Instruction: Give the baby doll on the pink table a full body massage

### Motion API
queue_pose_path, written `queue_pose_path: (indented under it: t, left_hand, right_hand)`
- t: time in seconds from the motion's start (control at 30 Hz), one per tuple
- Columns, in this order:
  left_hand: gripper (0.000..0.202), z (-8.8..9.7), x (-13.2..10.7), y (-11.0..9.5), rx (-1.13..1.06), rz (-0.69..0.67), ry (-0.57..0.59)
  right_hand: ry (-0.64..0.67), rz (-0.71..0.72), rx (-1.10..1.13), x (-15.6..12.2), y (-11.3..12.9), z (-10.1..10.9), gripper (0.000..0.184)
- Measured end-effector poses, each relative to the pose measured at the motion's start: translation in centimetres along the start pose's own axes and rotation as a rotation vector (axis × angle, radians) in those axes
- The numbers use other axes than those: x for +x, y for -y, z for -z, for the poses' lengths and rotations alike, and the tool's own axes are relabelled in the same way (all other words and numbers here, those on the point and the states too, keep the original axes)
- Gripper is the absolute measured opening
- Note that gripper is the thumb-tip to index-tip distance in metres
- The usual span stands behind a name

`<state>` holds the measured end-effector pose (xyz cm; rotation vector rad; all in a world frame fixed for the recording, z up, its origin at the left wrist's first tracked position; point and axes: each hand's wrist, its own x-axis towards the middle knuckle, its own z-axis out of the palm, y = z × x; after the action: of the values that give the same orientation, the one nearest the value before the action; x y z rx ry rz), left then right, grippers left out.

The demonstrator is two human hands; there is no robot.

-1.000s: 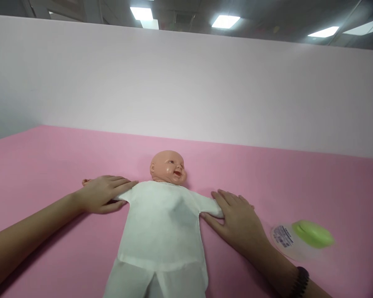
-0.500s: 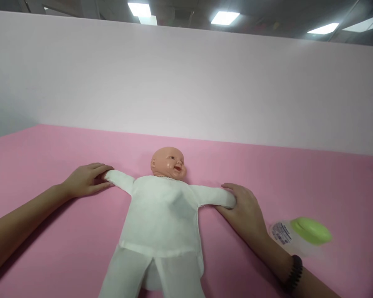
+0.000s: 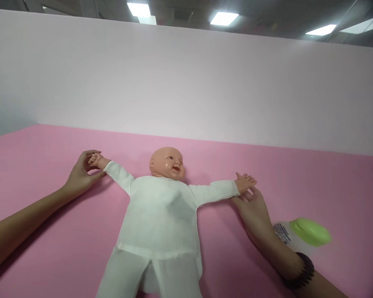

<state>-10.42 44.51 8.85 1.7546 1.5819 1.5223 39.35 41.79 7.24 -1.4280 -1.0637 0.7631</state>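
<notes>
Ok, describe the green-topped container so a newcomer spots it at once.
On the pink surface in front of the pale wall, find the white-clothed doll lying on its back. Go right, past the person's right hand, to the container. Its bright green top sets it apart from the white clothing and the dark wristband nearby.

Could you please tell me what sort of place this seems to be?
Probably an indoor workspace, perhaps a training room: bright rectangular ceiling lights show above a white upright partition, and a white-clothed, plastic-looking doll lies on a flat pink surface.
</notes>
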Motion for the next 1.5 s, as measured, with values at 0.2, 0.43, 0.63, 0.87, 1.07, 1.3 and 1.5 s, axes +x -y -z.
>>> queue_pose_path:
  t: [0.2, 0.43, 0.63, 0.87, 1.07, 1.3, 1.5]
  left_hand:
    - [0.035, -3.2, -2.0, -3.4, -0.538, 0.363, -0.051]
    - [0.018, -4.6, -4.5, -4.8, -0.535, 0.325, 0.018]
    - [0.042, -4.9, -4.6, -4.9, -0.465, 0.283, 0.038]
    - [0.047, -4.9, -5.1, -4.5, -0.369, 0.218, 0.074]
    - [0.052, -4.7, -5.4, -5.1, -0.274, 0.151, 0.073]
    - [0.039, -4.8, -6.5, -3.8, -0.129, -0.170, 0.066]
    - [0.055, -5.0, -7.3, -4.2, 0.037, -0.655, 0.115]
  right_hand:
    - [0.014, -0.087, 0.103, -1.3, 0.7, -0.8, 0.060]
    - [0.045, -0.053, 0.426, -1.4, 0.4, -1.2, 0.043]
    - [0.068, -0.019, 0.349, -1.6, 0.5, -1.4, 0.051]
    - [0.055, -0.025, 0.231, -2.2, 1.4, -1.5, 0.053]
    - [0.083, 0.197, 0.063, -3.6, 2.2, -1.5, 0.058]
    - [0.187, 0.623, -0.015, -5.4, 0.7, -2.1, 0.068]
    - [0.381, 1.026, -0.290, -6.2, 0.6, -2.1, 0.062]
